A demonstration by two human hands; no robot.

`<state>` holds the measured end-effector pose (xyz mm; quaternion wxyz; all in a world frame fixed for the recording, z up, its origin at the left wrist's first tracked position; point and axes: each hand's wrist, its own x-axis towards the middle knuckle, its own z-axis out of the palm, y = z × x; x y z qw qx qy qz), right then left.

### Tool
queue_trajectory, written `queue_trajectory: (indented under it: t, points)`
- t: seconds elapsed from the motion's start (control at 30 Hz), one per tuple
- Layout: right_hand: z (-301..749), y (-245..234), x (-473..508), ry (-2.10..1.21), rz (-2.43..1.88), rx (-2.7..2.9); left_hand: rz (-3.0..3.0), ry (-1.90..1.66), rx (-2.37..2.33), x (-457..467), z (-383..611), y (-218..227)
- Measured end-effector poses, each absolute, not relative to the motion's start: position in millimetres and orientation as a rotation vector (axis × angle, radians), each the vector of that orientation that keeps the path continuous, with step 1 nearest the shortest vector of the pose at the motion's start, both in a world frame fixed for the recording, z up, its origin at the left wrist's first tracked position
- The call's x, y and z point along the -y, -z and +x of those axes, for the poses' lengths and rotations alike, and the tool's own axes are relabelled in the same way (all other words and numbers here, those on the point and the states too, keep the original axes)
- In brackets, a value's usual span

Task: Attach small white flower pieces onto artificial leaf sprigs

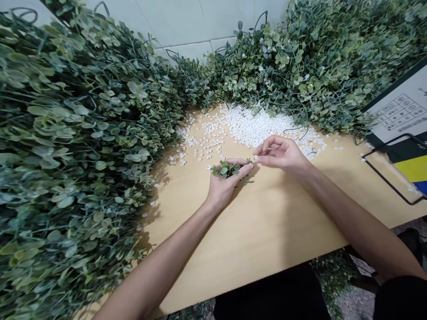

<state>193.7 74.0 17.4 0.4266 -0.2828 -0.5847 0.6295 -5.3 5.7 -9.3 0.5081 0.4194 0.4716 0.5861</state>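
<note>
At the middle of the frame, a person's left hand (pixel 224 186) is lying palm up on the pale wooden surface (pixel 260 231), its fingers curling closed around a small green sprig (pixel 228 169). The right hand (pixel 282 154), just beside it, is pinching thumb and forefinger together on what looks like a single white piece (pixel 256 158) at the sprig's tip. Just above the hands, a broad heap of white pieces (pixel 253 126) is lying loose and thinning out towards the left. Artificial foliage (pixel 73 146) is banking up along the left side and across the top, with a few white dots showing among its leaves at upper centre. Judging by the size of that heap, the work is looking far from finished, with only one sprig in hand. A printed sheet (pixel 400 111) is leaning at the right edge.
</note>
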Motion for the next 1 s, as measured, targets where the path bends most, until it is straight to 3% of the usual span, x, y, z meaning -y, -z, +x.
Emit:
queue_trajectory:
  t: [1.0]
  points:
    - [194.9, -13.5, -73.7, -1.668, -0.7, 1.491, 1.066, -1.21, -1.059, -0.6, -10.0, 9.9]
